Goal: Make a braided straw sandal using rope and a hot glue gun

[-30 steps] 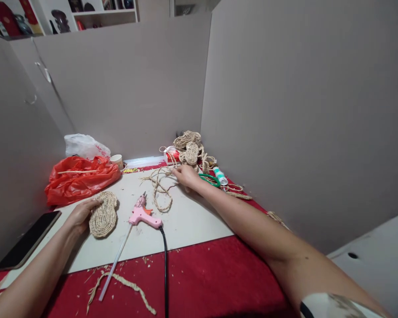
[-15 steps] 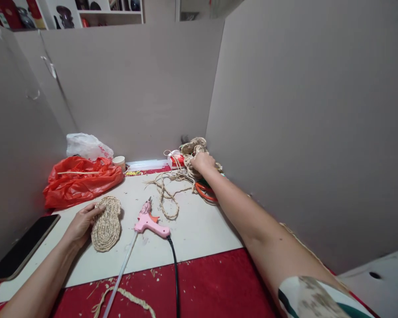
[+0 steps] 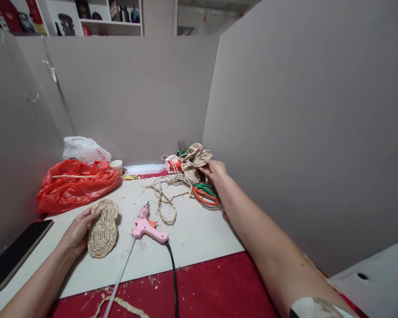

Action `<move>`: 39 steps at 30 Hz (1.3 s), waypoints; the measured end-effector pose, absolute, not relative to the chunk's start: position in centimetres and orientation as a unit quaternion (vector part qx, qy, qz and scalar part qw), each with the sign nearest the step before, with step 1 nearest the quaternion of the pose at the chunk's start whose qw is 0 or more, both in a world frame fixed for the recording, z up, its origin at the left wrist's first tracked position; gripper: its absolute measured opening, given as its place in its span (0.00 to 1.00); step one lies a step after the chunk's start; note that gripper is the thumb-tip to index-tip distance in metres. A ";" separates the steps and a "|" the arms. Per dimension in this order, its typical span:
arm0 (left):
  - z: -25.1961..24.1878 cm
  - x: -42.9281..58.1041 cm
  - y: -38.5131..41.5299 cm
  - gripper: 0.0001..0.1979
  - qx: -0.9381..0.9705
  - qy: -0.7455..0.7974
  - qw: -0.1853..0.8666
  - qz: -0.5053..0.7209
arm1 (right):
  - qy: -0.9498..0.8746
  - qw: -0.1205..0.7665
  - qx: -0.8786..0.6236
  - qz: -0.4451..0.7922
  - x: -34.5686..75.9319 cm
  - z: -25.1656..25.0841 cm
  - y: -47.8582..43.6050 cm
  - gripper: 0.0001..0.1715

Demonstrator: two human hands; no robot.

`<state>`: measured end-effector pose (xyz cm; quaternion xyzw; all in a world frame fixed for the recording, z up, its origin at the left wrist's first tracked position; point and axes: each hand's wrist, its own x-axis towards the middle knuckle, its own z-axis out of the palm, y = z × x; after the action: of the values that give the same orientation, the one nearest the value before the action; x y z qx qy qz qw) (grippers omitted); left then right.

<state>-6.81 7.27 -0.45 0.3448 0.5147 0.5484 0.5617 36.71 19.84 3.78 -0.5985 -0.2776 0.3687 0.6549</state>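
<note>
Right hand [image 3: 215,170] lifted, grip around one sandal [image 3: 199,157]; left hand [image 3: 78,229] flat on one sole [image 3: 103,227].

The flat, peanut-shaped sole of coiled tan straw braid [image 3: 102,228] lies flat on the white worktop [image 3: 192,238], its near left edge touched by the left hand [image 3: 77,230]. The small woven straw sandal [image 3: 202,157] hangs tilted, pinched in the right hand [image 3: 216,170], at the far corner.
</note>
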 end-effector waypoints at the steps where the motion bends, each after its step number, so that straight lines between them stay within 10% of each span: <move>1: -0.3 -6.7 7.2 0.12 0.343 0.514 0.563 0.549 | -0.270 0.680 -0.574 0.368 36.5 3.7 19.6 0.21; 7: 0.0 -6.6 7.1 0.10 0.338 0.512 0.566 0.551 | -0.303 0.752 -0.419 0.408 33.6 3.2 18.4 0.08; 21: -0.1 -7.1 6.9 0.06 0.333 0.462 0.599 0.562 | -0.430 0.587 -0.265 0.633 23.0 2.6 12.6 0.11; 39: 0.3 -6.6 6.4 0.07 0.357 0.407 0.622 0.566 | -0.553 0.557 -0.272 0.557 18.8 2.2 8.0 0.12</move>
<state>-6.61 6.39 0.33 0.3567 0.4068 0.5658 0.6222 18.82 7.97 2.15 -0.2720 -0.5527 0.5566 0.5574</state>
